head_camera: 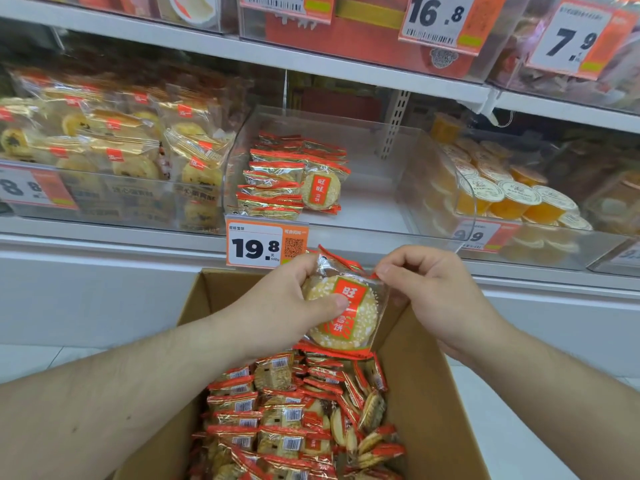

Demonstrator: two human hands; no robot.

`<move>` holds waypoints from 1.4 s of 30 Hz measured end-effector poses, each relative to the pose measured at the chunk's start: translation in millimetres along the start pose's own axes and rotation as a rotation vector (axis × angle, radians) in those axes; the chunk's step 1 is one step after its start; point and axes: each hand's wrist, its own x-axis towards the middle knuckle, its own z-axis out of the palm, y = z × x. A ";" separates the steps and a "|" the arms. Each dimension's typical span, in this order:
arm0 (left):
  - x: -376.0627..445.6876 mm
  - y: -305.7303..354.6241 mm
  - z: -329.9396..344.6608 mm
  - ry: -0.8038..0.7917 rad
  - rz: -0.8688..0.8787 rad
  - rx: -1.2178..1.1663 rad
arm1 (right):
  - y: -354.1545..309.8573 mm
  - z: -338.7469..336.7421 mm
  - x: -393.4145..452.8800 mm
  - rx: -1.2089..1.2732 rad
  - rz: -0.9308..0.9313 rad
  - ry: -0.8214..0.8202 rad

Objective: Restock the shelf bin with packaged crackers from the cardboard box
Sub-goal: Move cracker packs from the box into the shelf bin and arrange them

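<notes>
1. Cardboard box (426, 393) fills the lower centre of the frame, flaps open, with many packaged crackers (291, 424) in red-edged clear wrappers heaped inside, several showing barcodes.

2. Above the box's far end, at mid-frame, the left hand (280, 306) grips one cracker packet (341, 311): the thumb lies across the round cracker's face and the other fingers curl behind it. The red label on the packet faces the camera.

3. Just right of it, the right hand (426, 289) pinches the packet's upper right corner between thumb and curled fingers, so both hands hold the same packet.

4. Behind the hands, an orange price tag (265, 242) reading 19.8 hangs on the front lip of the shelf.

5. Directly above the tag, in the centre of the frame, sits the clear shelf bin (433, 188). A small stack of the same crackers (294, 178) stands in its left half, one packet upright with its label facing out; the white floor of the bin shows on the right half.

6. Left of that bin, another clear bin holds wrapped yellow pastries (114, 140).

7. At the right of the frame, a bin holds orange jelly cups (512, 195) with white lids.

8. Along the top of the frame, an upper shelf carries tags reading 16.8 (436, 19) and 7.9 (571, 39).
</notes>
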 end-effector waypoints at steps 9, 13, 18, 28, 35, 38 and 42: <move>1.6 -1.1 9.2 0.005 -0.009 -0.064 | 8.6 14.8 6.0 0.411 0.266 0.054; 3.9 3.0 7.5 0.062 0.026 -0.192 | 6.0 10.9 2.7 0.264 0.193 0.104; 5.4 9.5 2.4 0.081 0.025 -0.269 | 5.2 2.9 0.0 0.087 0.257 -0.235; 10.1 22.3 -14.4 0.304 0.279 0.232 | -23.4 -15.3 21.5 0.055 0.251 -0.228; 27.1 10.0 -45.1 0.573 0.543 0.931 | -41.1 -30.7 124.8 -0.088 0.181 -0.027; 32.0 -0.5 -48.8 0.528 0.495 1.030 | -19.7 -11.6 169.8 -0.173 0.295 -0.118; 34.1 -8.6 -50.7 0.513 0.455 1.061 | 7.2 16.5 207.3 -0.197 0.361 -0.178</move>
